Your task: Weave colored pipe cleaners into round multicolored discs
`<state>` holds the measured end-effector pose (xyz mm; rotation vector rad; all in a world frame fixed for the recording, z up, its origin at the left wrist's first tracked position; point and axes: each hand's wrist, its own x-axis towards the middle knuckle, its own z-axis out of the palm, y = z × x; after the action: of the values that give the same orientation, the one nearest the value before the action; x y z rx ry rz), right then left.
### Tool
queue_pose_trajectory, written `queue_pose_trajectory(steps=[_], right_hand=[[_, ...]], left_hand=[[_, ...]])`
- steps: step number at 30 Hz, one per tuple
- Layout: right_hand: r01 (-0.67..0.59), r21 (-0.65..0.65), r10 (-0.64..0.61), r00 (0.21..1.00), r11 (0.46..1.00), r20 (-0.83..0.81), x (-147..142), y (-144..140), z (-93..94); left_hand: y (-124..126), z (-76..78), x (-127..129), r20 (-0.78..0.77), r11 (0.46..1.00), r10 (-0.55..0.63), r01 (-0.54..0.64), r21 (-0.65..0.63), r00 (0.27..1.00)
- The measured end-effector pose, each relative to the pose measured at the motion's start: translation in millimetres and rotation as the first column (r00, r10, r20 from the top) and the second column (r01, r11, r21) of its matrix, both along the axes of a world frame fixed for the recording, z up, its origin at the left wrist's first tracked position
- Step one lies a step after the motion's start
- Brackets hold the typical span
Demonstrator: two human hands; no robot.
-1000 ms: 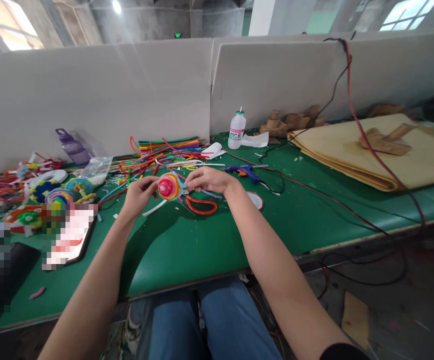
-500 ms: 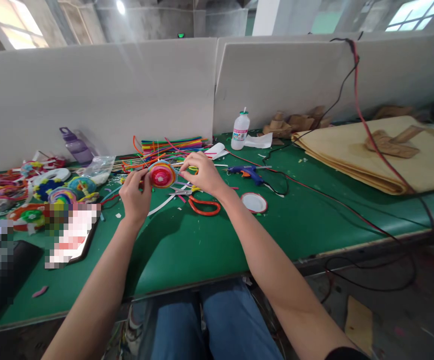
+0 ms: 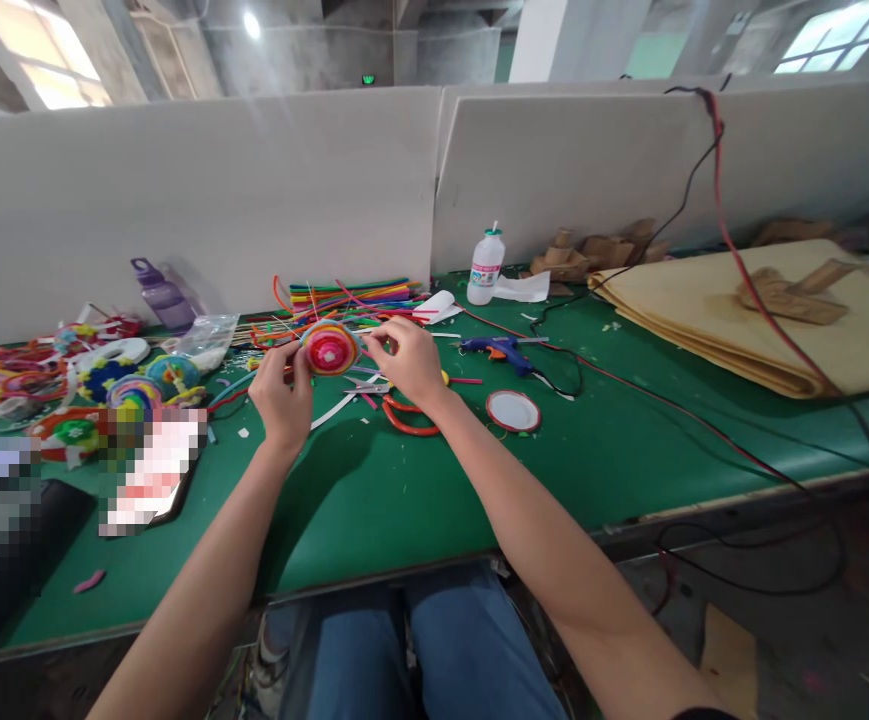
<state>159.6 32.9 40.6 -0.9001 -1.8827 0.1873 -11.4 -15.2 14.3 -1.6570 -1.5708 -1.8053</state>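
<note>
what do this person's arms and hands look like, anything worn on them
The left hand and right hand are ungloved, with no watch or bracelet visible. A dark sleeve edge shows on the right arm; none shows on the left.

A hand could pass across the near middle of the glossy green tabletop (image 3: 396, 510). Red-handled metal scissors (image 3: 408, 431) obstructed the near side of the right hand (image 3: 413, 365); a blue plastic glue gun (image 3: 507, 353) stood in the way farther right.
</note>
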Motion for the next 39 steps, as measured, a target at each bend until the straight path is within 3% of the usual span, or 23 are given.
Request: queue_pose_trajectory(steps=[4, 10, 14, 16, 20, 26, 28, 30, 35, 39], right_hand=[[-0.028, -0.07, 0.026, 1.0, 0.997, -0.017, -3.5, 0.6, -3.9], [-0.037, -0.052, 0.038, 0.999, 0.998, 0.009, -4.9, -3.4, -4.1], [0.024, -0.046, -0.028, 0.996, 0.999, -0.088, 5.7, -3.4, 6.2], [-0.069, -0.076, 0.055, 0.984, 0.995, -0.168, 8.0, -3.3, 10.6], [-0.342, -0.264, 0.28, 0.928, 0.902, -0.246, 4.5, -4.5, 12.8], [-0.485, -0.451, 0.369, 0.871, 0.75, -0.323, 6.1, -9.2, 15.2], [-0.491, -0.473, 0.371, 0.869, 0.732, -0.328, 7.7, -9.5, 16.5], [-0.462, -0.454, 0.353, 0.884, 0.762, -0.307, 7.7, -8.3, 16.3], [-0.253, -0.237, 0.242, 0.967, 0.938, -0.075, 5.0, -4.8, 9.1], [-0.174, -0.085, 0.181, 0.979, 0.981, 0.09, 5.7, -7.5, 4.4]], left_hand=[[2.3, -5.1, 0.1, -0.01, 1.0, -0.014, 0.014, -0.008, 1.0], [3.6, -6.8, -1.0, 0.0, 0.999, -0.044, 0.044, -0.001, 0.999], [2.9, -4.1, -2.4, -0.125, 0.996, -0.082, 0.087, 0.034, 0.989], [2.8, -3.6, -3.0, -0.219, 0.993, -0.081, 0.099, 0.071, 0.972], [2.3, -4.3, -3.0, -0.303, 0.989, -0.091, 0.122, 0.086, 0.949], [1.4, -4.0, -2.0, -0.307, 0.986, -0.138, 0.16, 0.049, 0.942], [1.6, -3.3, -1.7, -0.307, 0.985, -0.149, 0.17, 0.042, 0.94], [1.9, -2.7, -1.3, -0.313, 0.984, -0.158, 0.177, 0.034, 0.937], [2.2, -2.3, -0.2, -0.309, 0.989, -0.148, 0.15, -0.017, 0.939], [2.0, -2.4, 0.9, -0.301, 0.988, -0.157, 0.15, -0.047, 0.941]])
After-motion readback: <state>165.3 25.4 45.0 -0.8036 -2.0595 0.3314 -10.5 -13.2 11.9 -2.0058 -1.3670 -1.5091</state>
